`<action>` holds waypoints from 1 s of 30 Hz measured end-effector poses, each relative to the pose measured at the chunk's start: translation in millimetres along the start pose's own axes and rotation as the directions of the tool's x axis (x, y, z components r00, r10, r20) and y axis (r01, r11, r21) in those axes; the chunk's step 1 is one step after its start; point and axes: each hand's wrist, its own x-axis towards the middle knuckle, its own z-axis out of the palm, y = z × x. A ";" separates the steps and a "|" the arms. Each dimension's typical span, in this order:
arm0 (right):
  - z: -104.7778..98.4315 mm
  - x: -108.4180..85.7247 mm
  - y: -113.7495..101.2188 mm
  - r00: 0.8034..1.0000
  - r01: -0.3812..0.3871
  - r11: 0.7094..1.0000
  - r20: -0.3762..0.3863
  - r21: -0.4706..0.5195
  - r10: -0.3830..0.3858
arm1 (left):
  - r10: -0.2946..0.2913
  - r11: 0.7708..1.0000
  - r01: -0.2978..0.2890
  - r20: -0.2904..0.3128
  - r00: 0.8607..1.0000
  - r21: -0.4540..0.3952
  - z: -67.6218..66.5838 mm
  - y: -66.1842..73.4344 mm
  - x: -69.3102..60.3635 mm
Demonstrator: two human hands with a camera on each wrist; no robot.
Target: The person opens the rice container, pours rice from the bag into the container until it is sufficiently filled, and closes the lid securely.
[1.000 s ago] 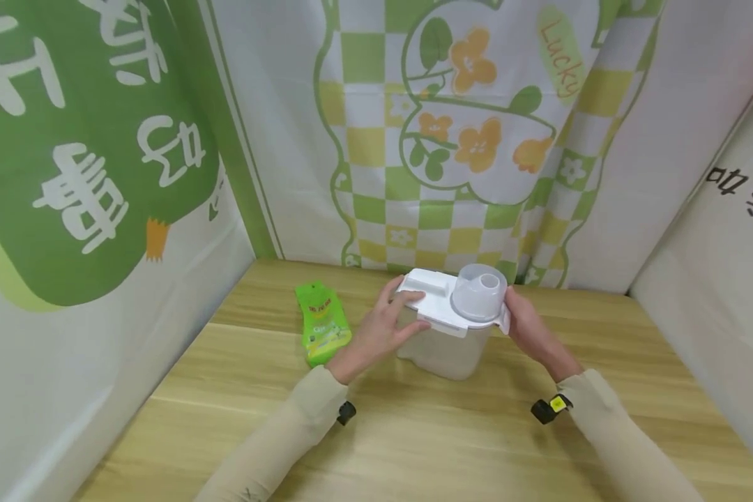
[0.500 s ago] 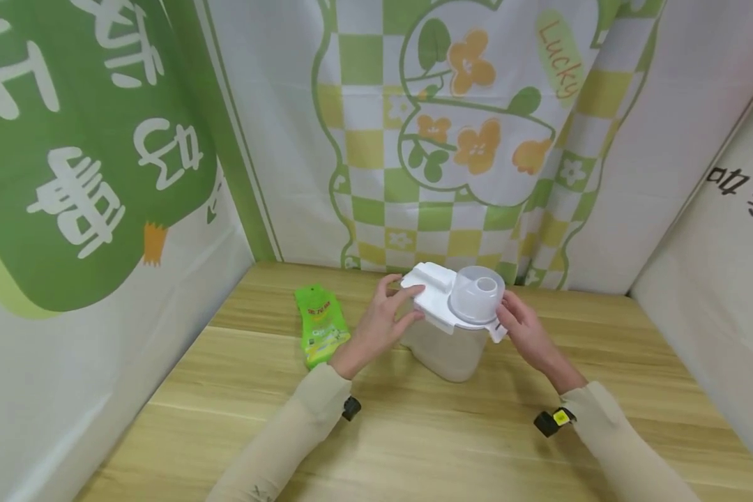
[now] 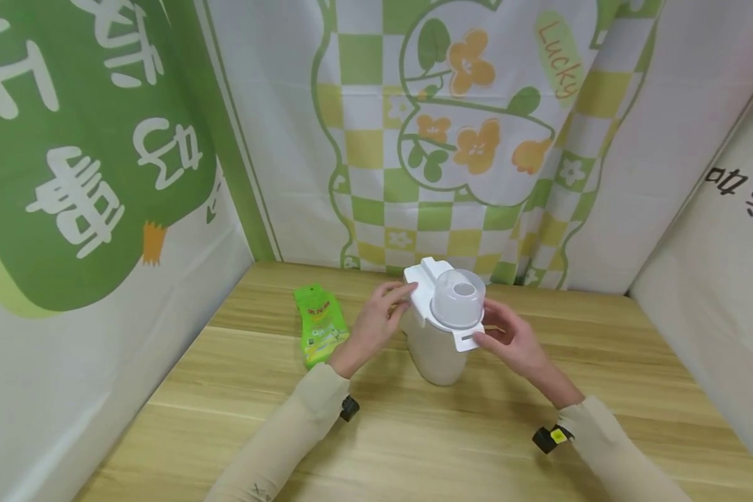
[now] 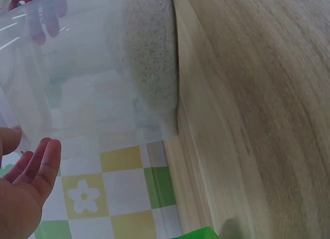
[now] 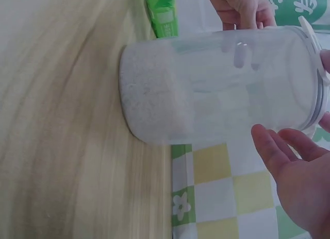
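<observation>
A translucent storage container [image 3: 438, 361] stands upright on the table, with a white lid [image 3: 420, 296] on it. On the lid sits a clear cup [image 3: 461, 298]. Pale grains that look like rice [image 4: 149, 53] fill its lower part. My left hand [image 3: 374, 326] holds the container by the lid's left edge, thumb and fingers at its two sides. At the lid's front right end, my right hand [image 3: 519, 343] grips the container near the slotted tab [image 3: 468, 339], thumb by the tab. In the right wrist view, the right fingers [image 5: 268, 146] lie along the container's upper side.
A bright green printed pouch [image 3: 322, 325] lies on the wooden table [image 3: 439, 446], left of the container and close to my left forearm. Behind the table hangs a checked curtain [image 3: 376, 167], and printed cloth sheets border both sides.
The container has turned, its right end swinging toward me. My right hand has shifted left and slightly down with it; the left hand stays at the lid's left side. The pouch has not moved.
</observation>
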 end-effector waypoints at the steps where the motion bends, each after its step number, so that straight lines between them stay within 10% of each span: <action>1: 0.8 -1.2 -0.3 1.000 0.004 1.000 -0.004 -0.010 -0.004 | 0.000 1.000 0.000 0.001 1.000 -0.002 0.2 -0.9 0.1; 12: 8.0 -6.9 -4.4 1.000 -0.009 0.998 -0.029 -0.057 0.007 | 0.145 0.978 -0.136 -0.043 0.989 0.155 -2.3 1.6 1.6; 16: 11.4 -7.6 -5.7 0.999 -0.022 0.998 -0.039 -0.051 0.020 | 0.216 0.893 -0.196 -0.005 0.976 0.404 -5.0 13.0 -4.6; 20: 13.6 -8.3 -5.0 0.998 0.000 0.999 -0.058 -0.048 -0.003 | 0.153 0.798 -0.222 0.168 0.974 0.560 -10.2 36.0 -13.9; 26: 15.4 -9.9 -2.9 0.996 0.051 0.998 -0.069 -0.032 -0.053 | -0.115 0.932 -0.050 0.424 0.899 0.358 -15.9 59.5 -20.8; 30: 18.3 -10.6 -5.7 0.997 0.054 0.997 -0.055 -0.055 -0.057 | -0.218 0.959 0.109 0.433 0.875 0.262 -10.9 61.4 -22.9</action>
